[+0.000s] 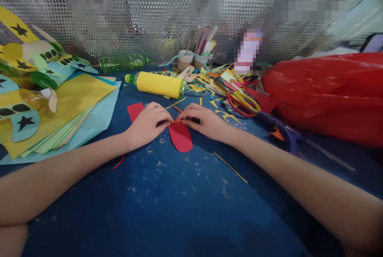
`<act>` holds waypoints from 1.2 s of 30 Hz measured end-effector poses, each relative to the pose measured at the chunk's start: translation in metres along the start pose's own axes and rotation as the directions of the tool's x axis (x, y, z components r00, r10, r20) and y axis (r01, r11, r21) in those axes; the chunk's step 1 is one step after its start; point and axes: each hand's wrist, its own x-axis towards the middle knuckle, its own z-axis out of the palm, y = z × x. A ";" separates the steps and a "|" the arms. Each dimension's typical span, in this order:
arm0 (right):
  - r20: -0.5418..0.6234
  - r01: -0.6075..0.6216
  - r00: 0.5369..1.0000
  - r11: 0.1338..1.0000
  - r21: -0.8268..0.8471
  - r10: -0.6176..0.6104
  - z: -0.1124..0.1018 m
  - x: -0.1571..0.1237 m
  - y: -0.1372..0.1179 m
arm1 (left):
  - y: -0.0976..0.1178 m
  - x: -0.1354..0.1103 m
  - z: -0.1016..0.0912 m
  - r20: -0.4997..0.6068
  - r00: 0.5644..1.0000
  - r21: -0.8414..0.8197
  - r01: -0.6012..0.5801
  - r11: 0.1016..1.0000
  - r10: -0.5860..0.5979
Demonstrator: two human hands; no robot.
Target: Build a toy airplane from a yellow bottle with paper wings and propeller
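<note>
My left hand (pixel 148 123) and my right hand (pixel 205 121) rest on the blue table (pixel 167 205), fingertips meeting over a rounded red paper piece (pixel 181 136). Both hands pinch a thin orange strip (pixel 177 121) that lies across the top of that red piece. A second red paper piece (pixel 134 110) shows behind my left hand. Just beyond my hands lies a plastic bottle wrapped in yellow paper (pixel 158 84), on its side.
A stack of yellow, green and light-blue paper sheets (pixel 68 113) lies at left, with bottle-and-paper planes (pixel 32 61) above it. Scissors (pixel 243 103), paper scraps and cups of tools (pixel 194 57) sit behind. A red plastic bag (pixel 326 93) fills the right. Perforated metal wall behind.
</note>
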 end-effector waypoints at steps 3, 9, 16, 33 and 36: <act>-0.020 0.015 1.000 1.000 -0.016 -0.015 0.000 0.000 0.000 | 0.001 0.000 -0.001 0.000 1.000 0.016 -0.022 1.000 0.022; -0.004 0.113 0.994 0.989 -0.092 -0.113 -0.006 0.001 0.000 | 0.003 0.000 0.000 0.012 1.000 0.030 -0.002 1.000 0.001; 0.004 0.074 0.997 0.972 -0.224 -0.075 -0.009 -0.001 0.001 | 0.002 -0.001 0.001 0.005 1.000 0.030 0.002 1.000 -0.002; -0.039 -0.089 0.995 0.995 0.055 0.091 -0.003 0.000 -0.008 | 0.013 -0.004 -0.005 -0.073 0.997 0.043 0.004 0.999 -0.001; -0.083 -0.070 0.994 0.997 0.043 0.073 -0.003 -0.002 -0.008 | 0.014 -0.002 -0.007 -0.056 0.993 -0.075 0.104 0.992 -0.109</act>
